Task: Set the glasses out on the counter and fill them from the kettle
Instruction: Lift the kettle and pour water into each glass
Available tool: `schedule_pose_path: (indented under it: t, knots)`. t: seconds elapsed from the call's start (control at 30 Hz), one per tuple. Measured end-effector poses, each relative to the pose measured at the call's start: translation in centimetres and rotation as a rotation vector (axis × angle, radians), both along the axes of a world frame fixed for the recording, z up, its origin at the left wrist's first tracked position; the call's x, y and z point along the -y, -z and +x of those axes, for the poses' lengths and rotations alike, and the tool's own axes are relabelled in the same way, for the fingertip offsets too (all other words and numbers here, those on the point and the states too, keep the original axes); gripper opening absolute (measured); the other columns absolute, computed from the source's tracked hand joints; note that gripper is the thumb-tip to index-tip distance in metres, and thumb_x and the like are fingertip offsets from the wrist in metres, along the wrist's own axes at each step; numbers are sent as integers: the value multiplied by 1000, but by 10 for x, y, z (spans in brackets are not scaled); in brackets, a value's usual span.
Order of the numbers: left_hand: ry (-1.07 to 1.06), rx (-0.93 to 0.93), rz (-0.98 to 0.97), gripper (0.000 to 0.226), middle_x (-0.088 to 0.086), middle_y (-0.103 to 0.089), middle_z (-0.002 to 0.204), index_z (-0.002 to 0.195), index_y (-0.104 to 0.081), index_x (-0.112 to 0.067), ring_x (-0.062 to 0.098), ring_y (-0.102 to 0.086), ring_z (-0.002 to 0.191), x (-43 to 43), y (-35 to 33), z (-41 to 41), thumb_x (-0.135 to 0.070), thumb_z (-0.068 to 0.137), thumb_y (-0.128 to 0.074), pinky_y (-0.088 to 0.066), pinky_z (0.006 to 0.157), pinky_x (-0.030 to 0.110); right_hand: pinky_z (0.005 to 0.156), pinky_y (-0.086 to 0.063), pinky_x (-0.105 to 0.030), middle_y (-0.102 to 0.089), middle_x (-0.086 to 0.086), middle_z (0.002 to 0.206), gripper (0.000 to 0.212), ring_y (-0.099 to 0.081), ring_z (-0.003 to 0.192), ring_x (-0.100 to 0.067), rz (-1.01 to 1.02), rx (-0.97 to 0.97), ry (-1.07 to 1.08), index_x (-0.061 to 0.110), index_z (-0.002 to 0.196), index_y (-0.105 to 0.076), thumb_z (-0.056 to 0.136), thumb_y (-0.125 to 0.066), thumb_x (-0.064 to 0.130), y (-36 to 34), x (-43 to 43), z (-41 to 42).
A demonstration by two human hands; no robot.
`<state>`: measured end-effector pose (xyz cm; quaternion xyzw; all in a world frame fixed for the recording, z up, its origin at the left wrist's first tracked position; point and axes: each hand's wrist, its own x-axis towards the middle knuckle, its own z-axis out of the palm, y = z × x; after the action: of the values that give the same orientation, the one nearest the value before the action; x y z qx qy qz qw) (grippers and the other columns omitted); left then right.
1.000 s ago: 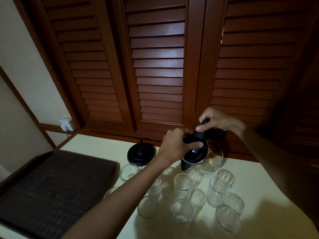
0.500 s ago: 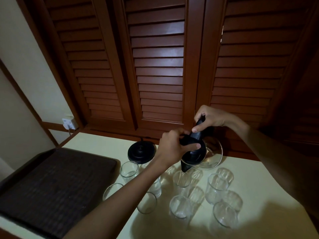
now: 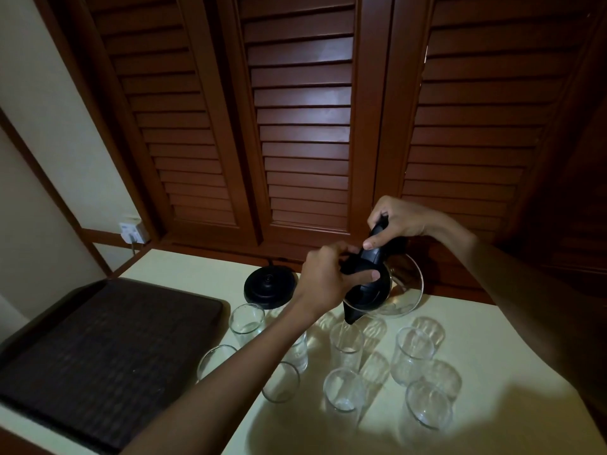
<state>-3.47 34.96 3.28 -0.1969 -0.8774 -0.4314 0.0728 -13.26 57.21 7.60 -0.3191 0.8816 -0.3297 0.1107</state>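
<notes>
Pouring stage, items listed outward from the kettle [image 3: 377,284]. Nearest the viewer: glasses [image 3: 344,390] on the worktop [image 3: 492,323], apparently empty. Directly under the spout: one glass [image 3: 347,336], contents unclear. Left hand [image 3: 323,280], grip pressed on the lid; right hand [image 3: 399,220], grip clamped on the handle. Advice: tilt slowly, spout centred over the rim. Behind-left: black base [image 3: 269,285].

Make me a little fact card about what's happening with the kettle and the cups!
kettle: glass kettle, tilted, spout over a glass
right hand: right hand grips the black handle
left hand: left hand presses on the lid
glass under spout: middle glass
other glasses: several around it on the counter
kettle base: black base, empty
tray: dark tray, left side
</notes>
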Motion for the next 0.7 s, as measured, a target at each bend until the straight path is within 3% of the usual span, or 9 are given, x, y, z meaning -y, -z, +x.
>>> schedule_pose_path:
  t: [0.17, 0.5, 0.7]
  knots:
    - [7, 12, 18, 50, -6, -79, 111, 116, -75, -23, 8, -72, 104, 0, 1, 0, -47, 74, -89, -59, 92, 32, 49, -22, -24, -36, -9, 50, 63, -30, 49, -18, 11, 1, 10, 2, 49, -50, 74, -83, 50, 0, 0, 1]
    - [30, 7, 47, 46, -9, -79, 106, 113, -75, -25, 4, -72, 99, 0, 4, -2, -45, 74, -90, -58, 88, 24, 51, -23, -30, -38, -5, 50, 54, -32, 49, -19, 21, -7, 29, 20, 46, -53, 74, -82, 55, 1, -1, 0]
    - [45, 12, 51, 48, -10, -78, 107, 115, -75, -26, -7, -66, 89, 0, 7, -3, -46, 74, -90, -49, 77, 2, 51, -23, -31, -39, -3, 50, 59, -32, 49, -20, 23, -6, 36, 21, 46, -53, 70, -81, 67, 3, -1, -1]
